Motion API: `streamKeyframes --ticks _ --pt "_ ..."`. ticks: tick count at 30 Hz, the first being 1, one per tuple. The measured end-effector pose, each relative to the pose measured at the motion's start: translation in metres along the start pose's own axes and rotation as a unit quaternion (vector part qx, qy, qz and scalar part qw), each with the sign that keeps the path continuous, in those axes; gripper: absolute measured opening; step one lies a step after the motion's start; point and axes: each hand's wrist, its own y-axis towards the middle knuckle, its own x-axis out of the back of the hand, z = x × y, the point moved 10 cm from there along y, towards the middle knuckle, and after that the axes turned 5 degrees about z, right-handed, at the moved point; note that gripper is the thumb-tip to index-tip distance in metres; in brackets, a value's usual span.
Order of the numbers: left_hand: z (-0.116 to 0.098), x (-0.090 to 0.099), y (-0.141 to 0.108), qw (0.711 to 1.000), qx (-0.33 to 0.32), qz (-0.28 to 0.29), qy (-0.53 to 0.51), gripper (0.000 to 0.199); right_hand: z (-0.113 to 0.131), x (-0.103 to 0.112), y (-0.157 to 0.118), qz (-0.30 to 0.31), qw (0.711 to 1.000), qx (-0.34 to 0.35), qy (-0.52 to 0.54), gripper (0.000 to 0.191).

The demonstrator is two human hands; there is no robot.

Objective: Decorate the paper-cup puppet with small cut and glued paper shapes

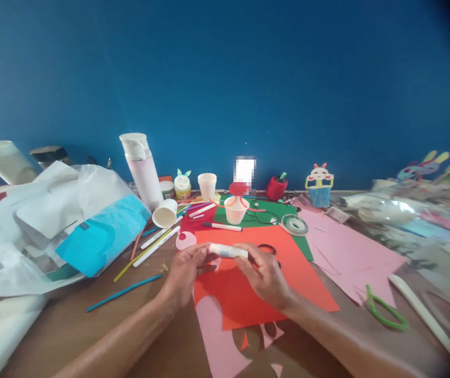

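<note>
A white glue stick (228, 252) lies level between my two hands, above a sheet of orange-red paper (307, 283). My left hand (183, 270) pinches its left end, with a small pale pink piece of paper (216, 264) just under the fingers. The other end is gripped by the thumb and fingers of my right hand (266, 275). Black scissor-like loops (268, 247) show partly behind that hand. Beyond my left fingers rests a pink paper round (186, 241) with a red spot. Cut pink paper (219, 341) sticks out below the orange-red sheet.
A white cup (236, 211) with orange stems and a red top stands ahead. To the left are markers (156, 247), a tipped paper cup (165, 213), a tall bottle (142, 173) and a plastic bag (16, 231). Tape (293, 225) and a green pipe cleaner (384, 312) lie right.
</note>
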Motion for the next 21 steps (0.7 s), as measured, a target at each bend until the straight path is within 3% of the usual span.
streamKeyframes --ticks 4,6,9,15,21 --pt "-0.007 0.001 0.000 1.000 -0.001 0.009 -0.015 0.017 -0.017 0.000 0.004 -0.002 0.987 -0.058 0.149 0.028" --pt "-0.012 0.005 0.001 1.000 -0.012 -0.003 -0.020 0.016 -0.026 0.007 0.007 -0.027 0.981 -0.078 0.175 0.028" --pt "-0.018 0.012 0.002 0.999 -0.023 -0.025 -0.013 0.018 -0.040 0.017 0.010 -0.052 0.979 -0.117 0.159 0.029" --pt "-0.018 0.018 0.005 0.999 -0.027 -0.022 -0.005 0.020 -0.053 0.011 0.011 -0.014 0.984 -0.138 0.115 0.029" --pt "-0.021 -0.004 -0.003 0.999 -0.034 0.040 0.012 0.014 -0.054 0.010 0.009 -0.012 0.982 -0.149 0.115 0.028"
